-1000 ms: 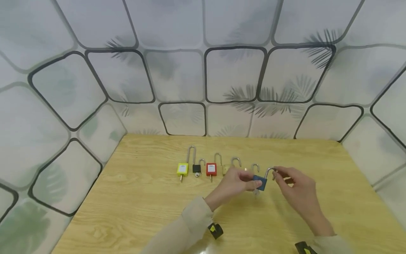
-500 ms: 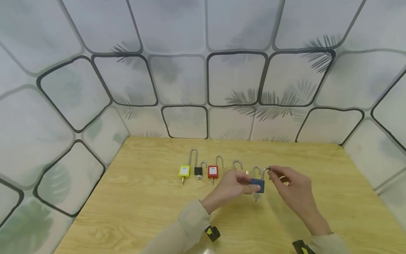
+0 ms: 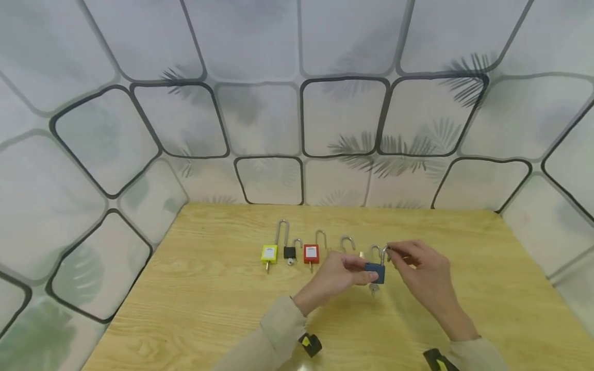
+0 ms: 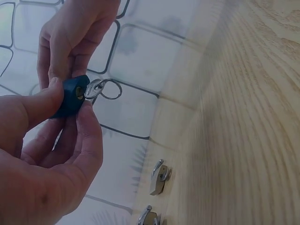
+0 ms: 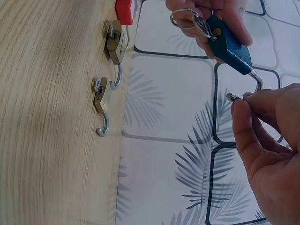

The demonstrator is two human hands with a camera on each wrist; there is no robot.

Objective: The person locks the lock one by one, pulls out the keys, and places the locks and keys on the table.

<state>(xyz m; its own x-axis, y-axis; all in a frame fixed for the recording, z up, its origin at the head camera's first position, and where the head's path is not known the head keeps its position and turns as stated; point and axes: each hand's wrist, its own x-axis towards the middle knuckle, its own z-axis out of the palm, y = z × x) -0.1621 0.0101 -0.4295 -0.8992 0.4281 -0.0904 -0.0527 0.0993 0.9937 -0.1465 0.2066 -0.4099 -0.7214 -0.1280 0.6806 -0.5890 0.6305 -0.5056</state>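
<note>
Above the table, my left hand [image 3: 330,282] pinches the body of a blue padlock [image 3: 379,271] between thumb and fingers. A silver key [image 4: 93,88] sticks out of its keyhole, with a ring [image 4: 112,89] hanging on it. The padlock's shackle [image 5: 258,78] is swung out, and its free end stands apart from the body. My right hand [image 3: 429,275] pinches the shackle's bend between thumb and fingertips, partly hiding it.
Left of the hands, a yellow padlock [image 3: 269,253], a black padlock [image 3: 290,252] and a red padlock [image 3: 311,253] lie in a row with raised shackles. Two brass padlocks [image 5: 115,44] continue the row, partly hidden in the head view. A patterned backdrop [image 3: 343,113] stands behind the table [image 3: 199,299].
The blue padlock has turned from tilted to more upright and come slightly left and lower. My right hand has moved left with the shackle. Both hands keep their hold; the head view shifted slightly.
</note>
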